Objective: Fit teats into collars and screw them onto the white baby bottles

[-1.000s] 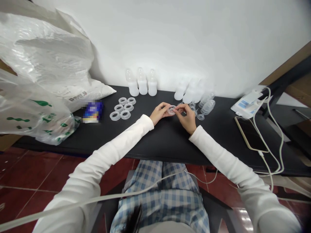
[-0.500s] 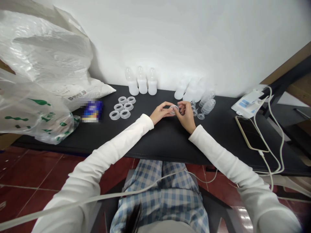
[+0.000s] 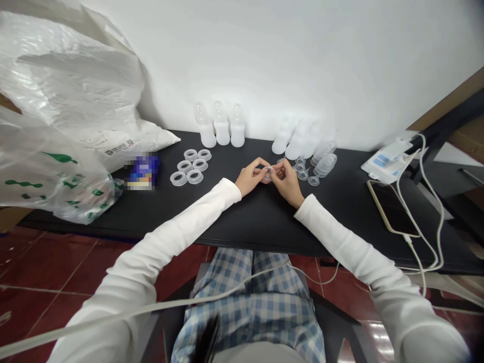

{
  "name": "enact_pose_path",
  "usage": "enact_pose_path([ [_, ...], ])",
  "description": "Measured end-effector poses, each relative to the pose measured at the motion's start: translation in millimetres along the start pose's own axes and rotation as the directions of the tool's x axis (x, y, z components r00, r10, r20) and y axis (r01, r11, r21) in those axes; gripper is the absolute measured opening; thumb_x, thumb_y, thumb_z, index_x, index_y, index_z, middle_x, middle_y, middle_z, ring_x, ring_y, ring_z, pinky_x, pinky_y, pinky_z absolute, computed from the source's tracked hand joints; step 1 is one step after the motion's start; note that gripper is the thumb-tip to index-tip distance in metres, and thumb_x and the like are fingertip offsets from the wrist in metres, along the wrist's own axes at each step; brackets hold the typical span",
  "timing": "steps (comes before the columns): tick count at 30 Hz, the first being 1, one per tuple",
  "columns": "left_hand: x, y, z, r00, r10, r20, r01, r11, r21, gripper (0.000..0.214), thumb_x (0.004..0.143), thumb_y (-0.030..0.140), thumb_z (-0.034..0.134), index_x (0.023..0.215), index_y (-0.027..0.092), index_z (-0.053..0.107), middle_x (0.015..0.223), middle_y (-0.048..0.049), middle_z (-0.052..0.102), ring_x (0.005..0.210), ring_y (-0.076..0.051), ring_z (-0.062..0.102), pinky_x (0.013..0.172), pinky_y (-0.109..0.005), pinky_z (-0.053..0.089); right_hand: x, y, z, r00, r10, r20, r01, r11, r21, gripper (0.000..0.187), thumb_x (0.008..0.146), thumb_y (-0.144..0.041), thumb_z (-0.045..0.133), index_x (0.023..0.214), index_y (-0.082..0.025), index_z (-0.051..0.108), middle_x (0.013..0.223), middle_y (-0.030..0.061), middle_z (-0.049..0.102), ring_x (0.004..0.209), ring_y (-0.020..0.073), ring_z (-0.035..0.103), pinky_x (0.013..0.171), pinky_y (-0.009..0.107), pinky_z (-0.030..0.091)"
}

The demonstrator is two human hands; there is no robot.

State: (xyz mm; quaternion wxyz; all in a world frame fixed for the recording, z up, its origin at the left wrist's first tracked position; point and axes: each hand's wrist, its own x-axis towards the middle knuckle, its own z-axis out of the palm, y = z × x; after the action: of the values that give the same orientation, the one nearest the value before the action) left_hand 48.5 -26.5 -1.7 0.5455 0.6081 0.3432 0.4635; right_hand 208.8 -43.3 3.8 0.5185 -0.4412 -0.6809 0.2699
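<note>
Above the table's middle, my left hand (image 3: 249, 176) and my right hand (image 3: 286, 182) meet, both closed with their fingertips around a translucent bottle collar ring (image 3: 266, 173). The fingers partly cover the ring, and I cannot tell whether a nipple sits in it. Just right of my right hand lie several clear silicone nipples (image 3: 313, 180), flange down. Behind them stand clear dome caps (image 3: 325, 164), some nested or leaning together. Several white bottles (image 3: 280, 143) without caps stand by the wall. To the left, several loose collar rings (image 3: 194, 176) lie in rows.
Three capped bottles (image 3: 223, 133) stand against the wall. A large plastic bag (image 3: 75, 91) and a blue packet (image 3: 144, 171) occupy the left. On the right are a phone (image 3: 391, 207) with cables and a white-and-blue package (image 3: 387, 159). A cord (image 3: 181, 303) crosses above my lap.
My fingertips have shifted on the collar ring, which has moved slightly left and now looks tilted. My right hand's fingers have drawn in closer to it.
</note>
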Motion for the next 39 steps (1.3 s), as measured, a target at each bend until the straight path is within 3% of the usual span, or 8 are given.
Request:
enact_pose_path([
  [8, 1.4, 1.2, -0.7, 0.999, -0.049, -0.021, 0.049, 0.999, -0.012, 0.034, 0.085, 0.043, 0.072, 0.100, 0.016, 0.058, 0.070, -0.0005, 0.073, 0.065, -0.014, 0.072, 0.066, -0.026, 0.059, 1.7, 3.6, 1.6, 0.999, 0.039, 0.004, -0.039, 0.999, 0.036, 0.030, 0.088, -0.050, 0.065, 0.087, -0.023, 0.051, 0.068, -0.0048, 0.052, 0.059, 0.0101, 0.048, 0.057, 0.027, 0.040],
  [12, 5.7, -2.4, -1.7, 0.990, -0.087, -0.107, 0.075, 0.991, -0.108, 0.033, 0.084, 0.029, 0.075, 0.101, 0.018, 0.050, 0.071, 0.0031, 0.070, 0.068, -0.011, 0.072, 0.076, -0.027, 0.059, 3.0, 4.8, 1.1, 0.997, 0.064, 0.033, -0.065, 0.998, 0.024, 0.031, 0.087, -0.050, 0.065, 0.096, -0.023, 0.052, 0.071, -0.0043, 0.053, 0.063, 0.0112, 0.051, 0.060, 0.027, 0.042],
  [15, 7.6, -5.8, -2.9, 0.993, -0.078, -0.093, 0.062, 0.985, -0.159, 0.035, 0.081, 0.023, 0.077, 0.099, 0.019, 0.047, 0.075, 0.0038, 0.069, 0.074, -0.011, 0.072, 0.082, -0.029, 0.059, 3.3, 4.4, 0.4, 0.996, 0.064, 0.055, -0.066, 0.998, 0.021, 0.031, 0.087, -0.048, 0.065, 0.099, -0.024, 0.052, 0.074, -0.0039, 0.054, 0.065, 0.0113, 0.052, 0.062, 0.027, 0.044],
  [18, 7.2, -7.2, -3.2, 0.996, -0.073, -0.053, 0.065, 0.989, -0.136, 0.033, 0.082, 0.020, 0.075, 0.100, 0.019, 0.047, 0.078, 0.0023, 0.070, 0.076, -0.012, 0.072, 0.084, -0.030, 0.057, 3.0, 3.0, 0.0, 0.998, 0.045, 0.053, -0.045, 0.999, 0.006, 0.028, 0.086, -0.045, 0.066, 0.096, -0.024, 0.050, 0.074, -0.0040, 0.055, 0.064, 0.0113, 0.051, 0.061, 0.027, 0.043],
  [23, 4.6, -5.7, -0.9, 0.995, -0.060, -0.085, 0.058, 0.998, -0.024, 0.028, 0.083, 0.013, 0.070, 0.097, 0.019, 0.047, 0.077, 0.0030, 0.071, 0.071, -0.009, 0.071, 0.077, -0.024, 0.055, 2.8, 1.7, 0.2, 0.999, 0.002, 0.044, -0.001, 1.000, -0.017, 0.025, 0.085, -0.041, 0.067, 0.089, -0.025, 0.048, 0.068, -0.0051, 0.049, 0.059, 0.0118, 0.046, 0.056, 0.028, 0.040],
  [33, 0.1, 0.9, 1.4, 0.994, -0.011, -0.107, 0.023, 0.993, 0.114, 0.028, 0.084, 0.017, 0.070, 0.095, 0.021, 0.044, 0.069, 0.0063, 0.071, 0.065, -0.010, 0.072, 0.070, -0.022, 0.054, 1.6, 2.2, 2.3, 0.999, 0.016, 0.031, -0.016, 1.000, 0.015, 0.028, 0.085, -0.046, 0.066, 0.086, -0.025, 0.047, 0.066, -0.0058, 0.048, 0.057, 0.0109, 0.045, 0.054, 0.027, 0.040],
  [39, 1.7, 0.9, 3.1, 0.993, -0.070, -0.096, 0.068, 0.997, -0.024, 0.032, 0.084, 0.021, 0.072, 0.096, 0.020, 0.042, 0.069, 0.0051, 0.070, 0.062, -0.011, 0.070, 0.069, -0.025, 0.056, 3.4, 5.1, 0.7, 0.999, 0.046, 0.012, -0.046, 0.999, -0.005, 0.031, 0.087, -0.051, 0.065, 0.089, -0.025, 0.047, 0.068, -0.0059, 0.047, 0.059, 0.0112, 0.046, 0.058, 0.028, 0.043],
])
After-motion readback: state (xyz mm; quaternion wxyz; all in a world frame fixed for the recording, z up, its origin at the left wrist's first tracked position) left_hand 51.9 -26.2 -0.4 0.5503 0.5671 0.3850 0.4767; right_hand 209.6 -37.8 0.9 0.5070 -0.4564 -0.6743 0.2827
